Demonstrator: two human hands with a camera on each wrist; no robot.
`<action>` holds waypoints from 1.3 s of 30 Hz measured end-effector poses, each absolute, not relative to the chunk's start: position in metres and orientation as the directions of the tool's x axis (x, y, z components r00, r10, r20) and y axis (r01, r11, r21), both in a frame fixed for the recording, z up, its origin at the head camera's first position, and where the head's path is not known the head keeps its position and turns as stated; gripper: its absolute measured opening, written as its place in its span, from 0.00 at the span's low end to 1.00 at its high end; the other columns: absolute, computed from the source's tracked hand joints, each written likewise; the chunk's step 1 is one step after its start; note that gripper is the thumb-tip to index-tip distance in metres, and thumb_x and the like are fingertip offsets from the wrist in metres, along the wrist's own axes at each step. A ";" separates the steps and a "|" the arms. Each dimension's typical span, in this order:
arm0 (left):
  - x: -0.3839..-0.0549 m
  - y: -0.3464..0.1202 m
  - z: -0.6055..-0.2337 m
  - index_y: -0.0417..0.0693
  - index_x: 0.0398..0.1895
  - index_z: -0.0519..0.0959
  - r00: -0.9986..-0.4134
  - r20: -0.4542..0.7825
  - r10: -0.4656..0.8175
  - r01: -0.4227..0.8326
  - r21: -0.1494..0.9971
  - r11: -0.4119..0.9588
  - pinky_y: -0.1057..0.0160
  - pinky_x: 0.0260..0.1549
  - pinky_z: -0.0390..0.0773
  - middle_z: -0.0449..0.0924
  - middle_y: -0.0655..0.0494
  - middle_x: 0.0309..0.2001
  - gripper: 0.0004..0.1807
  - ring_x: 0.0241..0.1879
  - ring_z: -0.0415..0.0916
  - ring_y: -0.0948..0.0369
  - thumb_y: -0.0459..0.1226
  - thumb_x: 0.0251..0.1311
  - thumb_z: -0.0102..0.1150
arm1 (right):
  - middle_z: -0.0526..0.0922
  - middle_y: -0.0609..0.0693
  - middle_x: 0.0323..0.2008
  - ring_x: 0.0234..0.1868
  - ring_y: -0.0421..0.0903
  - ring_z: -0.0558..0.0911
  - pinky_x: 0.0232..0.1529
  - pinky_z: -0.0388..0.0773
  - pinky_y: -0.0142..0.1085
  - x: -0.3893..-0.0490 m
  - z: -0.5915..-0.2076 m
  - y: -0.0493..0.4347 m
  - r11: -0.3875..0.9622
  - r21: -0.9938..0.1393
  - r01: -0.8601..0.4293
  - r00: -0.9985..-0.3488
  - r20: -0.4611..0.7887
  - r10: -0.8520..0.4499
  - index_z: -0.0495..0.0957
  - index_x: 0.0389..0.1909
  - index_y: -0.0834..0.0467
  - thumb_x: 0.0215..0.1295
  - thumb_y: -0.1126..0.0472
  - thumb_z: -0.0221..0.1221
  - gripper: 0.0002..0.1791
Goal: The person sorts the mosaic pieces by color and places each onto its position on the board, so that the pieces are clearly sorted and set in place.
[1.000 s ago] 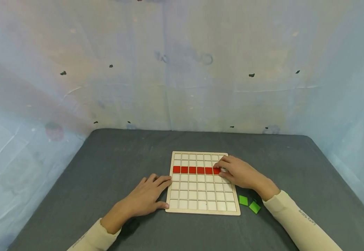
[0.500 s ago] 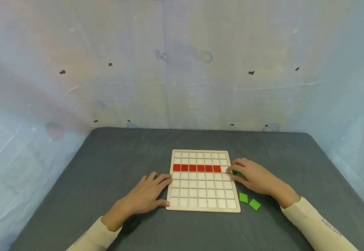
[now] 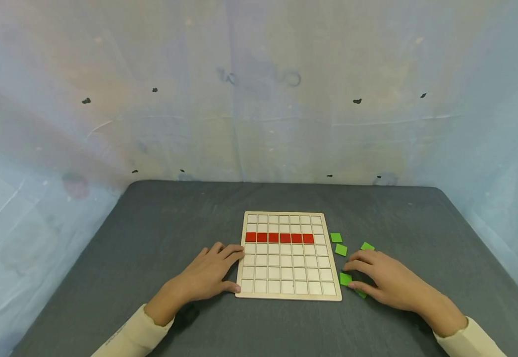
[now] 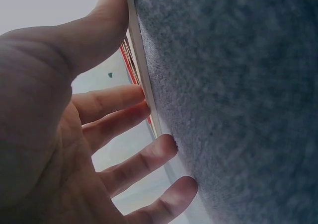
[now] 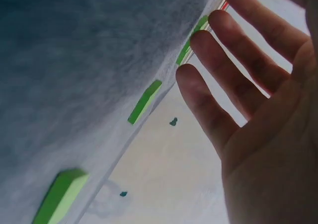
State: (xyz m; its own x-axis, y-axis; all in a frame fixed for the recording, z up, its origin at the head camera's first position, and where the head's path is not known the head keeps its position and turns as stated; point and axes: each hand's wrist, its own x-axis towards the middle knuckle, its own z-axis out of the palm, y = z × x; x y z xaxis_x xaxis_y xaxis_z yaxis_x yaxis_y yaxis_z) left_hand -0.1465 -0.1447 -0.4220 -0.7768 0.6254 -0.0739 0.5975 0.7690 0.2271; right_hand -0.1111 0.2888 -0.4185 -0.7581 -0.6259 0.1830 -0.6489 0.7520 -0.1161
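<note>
1. At eight o'clock from the board: cream left sleeve, down by the bottom corner.
2. Close to nine o'clock: left hand, fingers spread with gaps between. Touching the board's left side with thumb and pointer finger, little finger low down by the grey table.
3. Right in the middle, flat on the table: same board, with a light wood edge and seven rows of seven little white boxes.
4. Three rows down from the twelve o'clock edge: six red tiles, side by side in a line, starting at the nine o'clock end. White box at the three o'clock end.
5. Far back at twelve o'clock, behind the table: pale sheet with small dark spots.
6. Just beside the board at two o'clock: first green tile. Near three o'clock: second green tile.
7. Just past three o'clock: third green tile, with the thumb of the right hand right by it. Can't tell if touching.
8. Near four o'clock: fourth green tile, partly hidden under the right hand. Near three o'clock, farther out: fifth green tile, peeking out behind the knuckles.
9. Between three and four o'clock: right hand again, fingers a bit bent and spread, with a gap between thumb and pointer finger.
10. Farthest out, near four o'clock: cream right sleeve.
</note>
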 end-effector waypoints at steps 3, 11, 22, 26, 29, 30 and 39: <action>-0.146 -0.144 -0.421 0.54 0.73 0.66 -0.776 -0.075 0.626 0.598 0.225 0.769 0.45 0.52 0.68 0.62 0.59 0.74 0.42 0.61 0.65 0.54 0.59 0.57 0.64 | 0.77 0.32 0.50 0.50 0.36 0.79 0.48 0.79 0.43 -0.101 -0.419 0.292 0.778 -0.106 -0.619 -0.782 0.173 -0.599 0.79 0.52 0.34 0.64 0.35 0.61 0.18; -0.144 -0.145 -0.420 0.54 0.73 0.66 -0.781 -0.076 0.620 0.594 0.214 0.775 0.46 0.52 0.68 0.63 0.60 0.73 0.42 0.61 0.65 0.54 0.60 0.57 0.63 | 0.77 0.33 0.51 0.52 0.40 0.80 0.51 0.79 0.45 -0.094 -0.418 0.296 0.805 -0.104 -0.584 -0.810 0.129 -0.571 0.79 0.53 0.35 0.62 0.33 0.61 0.21; -0.144 -0.146 -0.421 0.54 0.74 0.66 -0.777 -0.066 0.626 0.602 0.213 0.770 0.47 0.51 0.68 0.62 0.60 0.73 0.42 0.61 0.65 0.55 0.60 0.58 0.63 | 0.78 0.32 0.48 0.48 0.36 0.79 0.48 0.78 0.44 -0.102 -0.419 0.288 0.788 -0.061 -0.613 -0.786 0.153 -0.599 0.79 0.53 0.36 0.64 0.35 0.60 0.19; -0.144 -0.145 -0.420 0.54 0.74 0.66 -0.776 -0.074 0.626 0.598 0.227 0.768 0.45 0.53 0.68 0.62 0.60 0.74 0.42 0.63 0.64 0.54 0.59 0.58 0.63 | 0.79 0.34 0.46 0.45 0.36 0.80 0.47 0.79 0.44 -0.108 -0.419 0.285 0.781 -0.017 -0.625 -0.772 0.163 -0.614 0.81 0.52 0.39 0.65 0.43 0.64 0.16; -0.143 -0.144 -0.420 0.54 0.73 0.66 -0.779 -0.078 0.623 0.593 0.232 0.771 0.44 0.54 0.68 0.62 0.60 0.74 0.42 0.63 0.64 0.53 0.59 0.58 0.63 | 0.80 0.35 0.45 0.44 0.36 0.81 0.47 0.79 0.45 -0.113 -0.419 0.286 0.782 -0.008 -0.623 -0.772 0.167 -0.613 0.81 0.52 0.41 0.63 0.48 0.66 0.16; -0.143 -0.144 -0.419 0.54 0.73 0.66 -0.780 -0.077 0.621 0.592 0.232 0.772 0.44 0.54 0.68 0.62 0.59 0.74 0.42 0.63 0.64 0.54 0.59 0.58 0.63 | 0.80 0.36 0.45 0.44 0.37 0.81 0.47 0.79 0.44 -0.114 -0.418 0.287 0.784 -0.012 -0.620 -0.775 0.167 -0.610 0.81 0.52 0.41 0.63 0.49 0.67 0.16; -0.143 -0.145 -0.418 0.53 0.74 0.66 -0.779 -0.073 0.623 0.595 0.227 0.771 0.45 0.53 0.68 0.62 0.59 0.73 0.42 0.62 0.64 0.54 0.59 0.58 0.63 | 0.80 0.36 0.44 0.43 0.36 0.80 0.43 0.79 0.39 -0.125 -0.420 0.293 0.801 -0.011 -0.598 -0.789 0.186 -0.586 0.81 0.51 0.42 0.62 0.49 0.68 0.16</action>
